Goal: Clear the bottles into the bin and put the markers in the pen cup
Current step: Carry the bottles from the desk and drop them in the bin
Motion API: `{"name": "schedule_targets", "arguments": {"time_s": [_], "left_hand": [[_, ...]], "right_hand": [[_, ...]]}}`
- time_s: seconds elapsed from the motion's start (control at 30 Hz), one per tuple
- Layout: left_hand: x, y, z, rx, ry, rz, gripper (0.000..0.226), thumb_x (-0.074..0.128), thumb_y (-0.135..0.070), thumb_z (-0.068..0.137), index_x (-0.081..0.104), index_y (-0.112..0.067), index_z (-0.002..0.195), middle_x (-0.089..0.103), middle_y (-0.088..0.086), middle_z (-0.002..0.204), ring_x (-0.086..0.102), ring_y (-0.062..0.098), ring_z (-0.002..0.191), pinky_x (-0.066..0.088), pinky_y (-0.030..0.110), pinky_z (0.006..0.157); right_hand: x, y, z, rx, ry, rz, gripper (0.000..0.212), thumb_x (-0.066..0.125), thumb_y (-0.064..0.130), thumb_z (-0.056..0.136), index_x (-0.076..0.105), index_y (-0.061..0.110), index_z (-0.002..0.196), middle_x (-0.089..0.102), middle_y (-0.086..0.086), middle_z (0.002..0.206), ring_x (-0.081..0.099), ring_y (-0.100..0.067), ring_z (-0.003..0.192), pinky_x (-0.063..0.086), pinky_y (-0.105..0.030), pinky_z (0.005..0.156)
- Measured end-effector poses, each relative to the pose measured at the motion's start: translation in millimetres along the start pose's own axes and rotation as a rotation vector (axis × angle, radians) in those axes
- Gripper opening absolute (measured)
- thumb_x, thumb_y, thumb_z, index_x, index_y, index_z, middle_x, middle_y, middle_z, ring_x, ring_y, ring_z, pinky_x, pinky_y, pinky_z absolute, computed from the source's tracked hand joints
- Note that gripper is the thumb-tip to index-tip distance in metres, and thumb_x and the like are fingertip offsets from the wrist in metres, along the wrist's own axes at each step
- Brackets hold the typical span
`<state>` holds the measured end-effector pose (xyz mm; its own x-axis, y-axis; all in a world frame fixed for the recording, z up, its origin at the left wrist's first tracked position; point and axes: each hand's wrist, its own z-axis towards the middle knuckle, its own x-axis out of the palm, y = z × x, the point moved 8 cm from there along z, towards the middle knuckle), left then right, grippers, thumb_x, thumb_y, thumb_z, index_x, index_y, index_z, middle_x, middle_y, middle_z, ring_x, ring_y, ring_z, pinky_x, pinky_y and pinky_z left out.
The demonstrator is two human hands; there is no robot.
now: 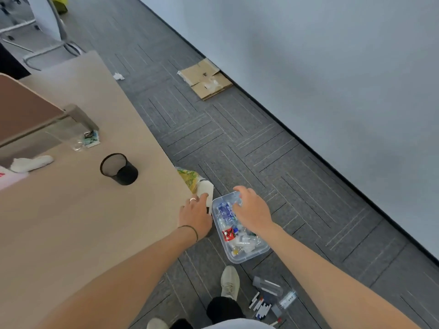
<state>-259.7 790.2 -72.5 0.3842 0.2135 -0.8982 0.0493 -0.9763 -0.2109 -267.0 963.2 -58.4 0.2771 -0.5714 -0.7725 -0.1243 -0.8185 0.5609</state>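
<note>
A clear plastic bin (250, 257) stands on the carpet beside the table corner, holding several bottles, among them a blue-labelled one (224, 210) and a red-labelled one (228, 234). My right hand (253, 207) is over the bin's far end, its fingers curled around a clear bottle (237, 198). My left hand (196, 213) rests on the corner of the table (71, 222), fingers over the edge and holding nothing. A black mesh pen cup (118, 169) stands on the table with nothing visible inside. Several markers (261, 307) lie on the floor near my feet.
A clear lidded box (268, 284) lies by the markers. A yellow bag (188, 178) and a white bag (205, 189) sit under the table corner. Flattened cardboard (205, 78) lies by the wall. My shoe (230, 282) is just below the bin.
</note>
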Motion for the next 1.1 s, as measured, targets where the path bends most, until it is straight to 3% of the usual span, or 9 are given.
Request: {"name": "schedule_targets", "arguments": {"time_s": [0.23,0.63,0.8,1.1], "left_hand": [[-17.1,99.5,-55.2,-0.124,-0.052,-0.093,0.062,0.055,-0.022,0.090,0.034,-0.024,0.148,0.050,0.008,0.134,0.051,0.029,0.116,0.045,0.038,0.094],[-63.2,340.8,-202.4,-0.339,-0.222,-0.176,0.063,0.053,-0.023,0.091,0.032,-0.024,0.150,0.047,0.009,0.140,0.050,0.029,0.124,0.042,0.040,0.102],[-75.4,425.8,-268.3,-0.426,-0.291,-0.209,0.063,0.053,-0.022,0.091,0.033,-0.024,0.150,0.047,0.008,0.140,0.051,0.028,0.124,0.043,0.041,0.103],[-81.3,555.5,-344.0,-0.633,-0.337,-0.263,0.062,0.054,-0.027,0.093,0.032,-0.025,0.150,0.047,0.006,0.137,0.052,0.027,0.120,0.044,0.039,0.100]], "right_hand": [[41.2,106.4,-18.0,-0.141,0.083,-0.110,0.048,0.053,0.025,0.096,0.046,0.025,0.143,0.057,-0.004,0.129,0.061,-0.024,0.112,0.052,-0.043,0.093],[170.4,324.3,-99.9,-0.409,0.116,-0.181,0.047,0.058,0.022,0.096,0.050,0.021,0.143,0.060,-0.005,0.132,0.060,-0.024,0.114,0.049,-0.036,0.091],[231.4,407.1,-137.9,-0.514,0.146,-0.212,0.046,0.057,0.022,0.095,0.053,0.022,0.141,0.061,-0.004,0.130,0.059,-0.026,0.116,0.051,-0.041,0.095],[325.4,532.1,-165.7,-0.677,0.254,-0.282,0.046,0.058,0.020,0.090,0.058,0.024,0.136,0.066,-0.004,0.123,0.061,-0.028,0.115,0.050,-0.038,0.095]]}}
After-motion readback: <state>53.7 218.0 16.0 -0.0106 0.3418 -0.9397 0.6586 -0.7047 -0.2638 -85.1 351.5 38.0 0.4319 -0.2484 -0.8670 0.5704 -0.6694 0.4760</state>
